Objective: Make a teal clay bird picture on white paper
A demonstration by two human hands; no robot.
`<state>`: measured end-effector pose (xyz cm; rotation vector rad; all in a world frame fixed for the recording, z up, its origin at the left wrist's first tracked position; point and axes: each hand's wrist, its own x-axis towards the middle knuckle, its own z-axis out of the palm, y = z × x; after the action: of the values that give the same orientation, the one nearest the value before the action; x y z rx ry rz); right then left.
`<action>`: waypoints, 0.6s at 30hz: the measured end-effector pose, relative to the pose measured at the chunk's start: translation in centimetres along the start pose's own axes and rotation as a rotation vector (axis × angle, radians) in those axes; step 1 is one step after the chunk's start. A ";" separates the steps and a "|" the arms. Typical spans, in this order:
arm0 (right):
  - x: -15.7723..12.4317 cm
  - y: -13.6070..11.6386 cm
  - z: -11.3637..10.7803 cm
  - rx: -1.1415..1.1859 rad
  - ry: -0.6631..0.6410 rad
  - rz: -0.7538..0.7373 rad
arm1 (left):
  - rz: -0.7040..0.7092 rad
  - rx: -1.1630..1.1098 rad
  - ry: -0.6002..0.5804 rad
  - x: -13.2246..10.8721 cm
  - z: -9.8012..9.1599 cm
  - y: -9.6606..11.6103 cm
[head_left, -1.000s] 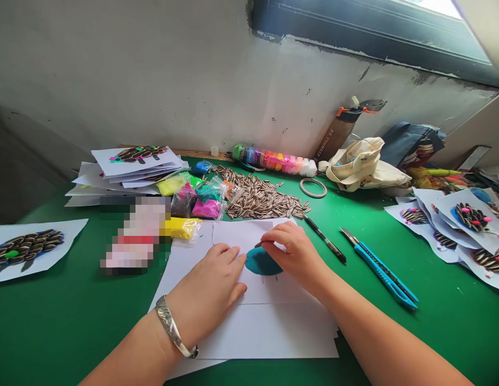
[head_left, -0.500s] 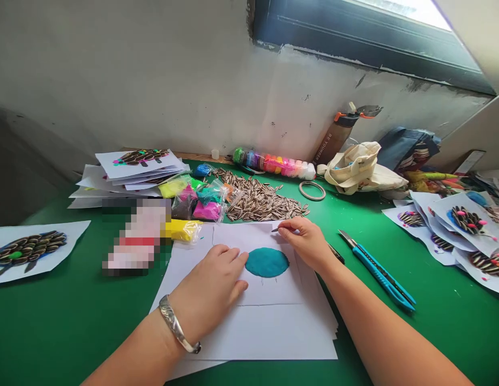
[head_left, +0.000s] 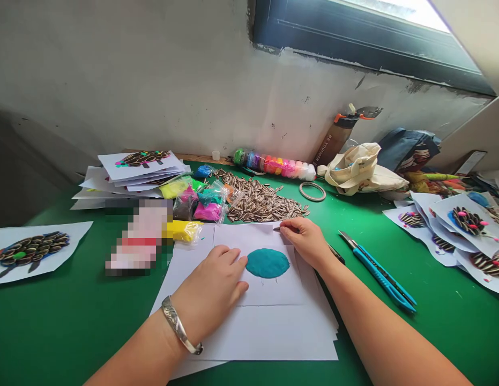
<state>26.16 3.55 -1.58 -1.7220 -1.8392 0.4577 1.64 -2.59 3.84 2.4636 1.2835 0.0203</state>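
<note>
A matte grey wall [head_left: 132,80], scuffed with dark flecks, rises behind a smooth green table [head_left: 52,332]. On the table lie smooth white paper sheets [head_left: 273,335], overlapping, the top one smaller and faintly creased. Beyond them spreads a loose heap of striped, teardrop-shaped seeds [head_left: 261,198]; to its right slumps a soft cream cloth bag [head_left: 354,171]. The left hand [head_left: 211,276] lies palm down on the paper, its fingers lightly spread and gripping nothing. The right hand [head_left: 307,239] rests near the paper's far right corner, thumb and forefinger pinched together. Right of it lies a cutter [head_left: 384,276] with a ribbed blue plastic handle and bare metal blade. Between the hands sits a flat teal oval [head_left: 268,263], dull and clay-like, near the left fingertips; whether they touch it, I cannot tell. An engraved silvery bangle [head_left: 179,326] circles the left wrist. Smallest is the dark, pointed sliver [head_left: 277,229] in the right hand's pinch, too small to identify.
</note>
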 end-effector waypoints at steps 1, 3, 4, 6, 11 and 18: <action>0.0 0.0 0.0 -0.006 0.000 -0.002 | -0.001 0.013 -0.004 0.0 0.0 0.0; 0.0 -0.1 -0.1 -0.015 0.001 -0.009 | -0.002 0.037 -0.012 0.0 0.0 0.2; 0.0 -0.1 -0.2 -0.019 0.001 -0.015 | -0.002 0.045 -0.016 0.0 0.0 0.2; -0.1 -0.2 -0.3 -0.026 0.002 -0.028 | -0.004 0.053 -0.020 0.0 0.0 0.4; -0.1 -0.3 -0.4 -0.028 0.008 -0.060 | -0.006 0.010 -0.025 -0.2 -0.1 0.6; -1.2 -1.7 -0.9 0.010 0.068 -0.116 | -0.008 0.021 -0.030 -0.3 -0.1 0.5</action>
<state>25.42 2.08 -0.04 -1.5943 -1.8726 0.3564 1.81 -3.04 4.11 2.4668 1.2877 -0.0327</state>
